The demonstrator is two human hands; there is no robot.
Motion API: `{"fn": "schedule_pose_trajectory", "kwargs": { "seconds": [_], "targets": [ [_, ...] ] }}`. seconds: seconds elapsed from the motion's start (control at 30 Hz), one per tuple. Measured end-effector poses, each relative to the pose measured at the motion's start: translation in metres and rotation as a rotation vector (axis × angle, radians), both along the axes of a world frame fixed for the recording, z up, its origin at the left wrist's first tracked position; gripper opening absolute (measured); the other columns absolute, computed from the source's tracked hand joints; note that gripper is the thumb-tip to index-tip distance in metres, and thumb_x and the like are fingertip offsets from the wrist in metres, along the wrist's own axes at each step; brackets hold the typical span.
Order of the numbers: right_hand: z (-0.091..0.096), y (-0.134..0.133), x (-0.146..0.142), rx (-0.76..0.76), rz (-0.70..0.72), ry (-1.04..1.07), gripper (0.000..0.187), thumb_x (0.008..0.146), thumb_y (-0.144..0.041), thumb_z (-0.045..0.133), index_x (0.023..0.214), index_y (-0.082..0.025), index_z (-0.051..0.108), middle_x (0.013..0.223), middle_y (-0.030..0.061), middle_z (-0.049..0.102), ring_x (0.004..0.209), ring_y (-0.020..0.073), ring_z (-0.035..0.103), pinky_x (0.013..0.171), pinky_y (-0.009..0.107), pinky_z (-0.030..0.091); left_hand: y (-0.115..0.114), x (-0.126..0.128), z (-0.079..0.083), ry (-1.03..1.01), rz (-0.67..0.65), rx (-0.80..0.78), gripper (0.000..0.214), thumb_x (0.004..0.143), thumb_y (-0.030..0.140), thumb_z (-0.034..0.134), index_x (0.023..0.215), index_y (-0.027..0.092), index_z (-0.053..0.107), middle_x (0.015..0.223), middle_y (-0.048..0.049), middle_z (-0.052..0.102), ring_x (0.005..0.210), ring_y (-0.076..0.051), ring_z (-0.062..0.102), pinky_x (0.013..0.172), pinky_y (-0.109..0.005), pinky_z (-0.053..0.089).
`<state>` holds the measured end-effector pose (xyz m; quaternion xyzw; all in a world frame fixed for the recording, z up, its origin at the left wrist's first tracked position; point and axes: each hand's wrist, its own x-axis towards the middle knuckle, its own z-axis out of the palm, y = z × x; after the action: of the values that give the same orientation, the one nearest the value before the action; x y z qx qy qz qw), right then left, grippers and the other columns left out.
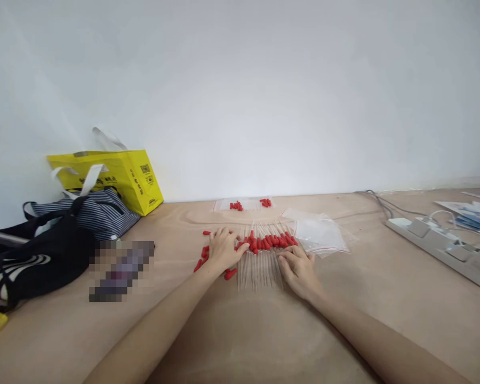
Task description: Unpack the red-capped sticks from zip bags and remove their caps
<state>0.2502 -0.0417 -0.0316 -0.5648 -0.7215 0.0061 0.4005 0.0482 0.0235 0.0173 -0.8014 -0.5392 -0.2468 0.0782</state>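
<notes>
Left hand [224,250] at left end of red pieces [272,242], right hand [300,271] at right end (cannot tell either grip); plastic bag [324,234] farther right.

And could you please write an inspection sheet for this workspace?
Surface: light brown tabletop.
Job's things: red caps in a row across thin clear tubes; more caps at the back; plastic bag at right.
Clutter: yellow bag, striped bag and black bag on the left; papers at far right.
Hands: left hand at the row's left end, right hand at its right end; both look open.
Cables: grey cable, power strip on the right.
Surroundings: white wall behind.
</notes>
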Motion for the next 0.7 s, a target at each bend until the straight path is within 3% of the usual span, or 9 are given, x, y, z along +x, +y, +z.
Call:
{"fn": "schedule_pose_trajectory", "kwargs": {
  "seconds": [0.13,0.47,0.6,0.7],
  "targets": [
    [0.003,0.003,0.008,-0.036,-0.027,0.075,0.028,0.085,-0.028,0.038,0.07,-0.021,0.061,0.081,0.0018,0.059,0.083,0.0174,0.052,0.074,0.034,0.026,0.01,0.018,0.0,0.1,0.079,-0.068,0.03,0.071,0.046,0.053,0.064,0.018,0.06,0.085,-0.008,0.058,0.09,-0.027,0.048,0.076,-0.042,0.033],
    [0.0,0.007,0.011,-0.012,-0.011,0.07,0.034,0.085,-0.035,0.038,0.064,-0.022,0.061,0.074,0.0017,0.06,0.078,0.0177,0.053,0.072,0.033,0.027,0.013,0.022,-0.006,0.097,0.164,-0.052,0.028,0.072,0.036,0.05,0.056,0.016,0.06,0.08,-0.0119,0.058,0.089,-0.03,0.048,0.075,-0.045,0.033],
    [-0.002,0.008,0.011,0.054,-0.008,0.015,0.033,0.085,-0.034,0.038,0.065,-0.022,0.062,0.073,0.0013,0.059,0.076,0.0163,0.054,0.07,0.032,0.029,0.005,0.011,0.0,0.075,0.174,-0.028,0.028,0.075,0.033,0.046,0.057,0.017,0.06,0.08,-0.0104,0.059,0.085,-0.027,0.05,0.074,-0.043,0.034],
    [-0.004,0.009,0.01,0.107,-0.001,-0.001,0.028,0.084,-0.033,0.039,0.071,-0.022,0.062,0.075,0.0018,0.058,0.077,0.0165,0.054,0.072,0.033,0.031,-0.011,-0.009,0.005,0.024,0.098,0.045,0.026,0.077,0.03,0.045,0.059,0.017,0.058,0.076,-0.0066,0.058,0.081,-0.023,0.05,0.072,-0.039,0.035]
  ]
}}
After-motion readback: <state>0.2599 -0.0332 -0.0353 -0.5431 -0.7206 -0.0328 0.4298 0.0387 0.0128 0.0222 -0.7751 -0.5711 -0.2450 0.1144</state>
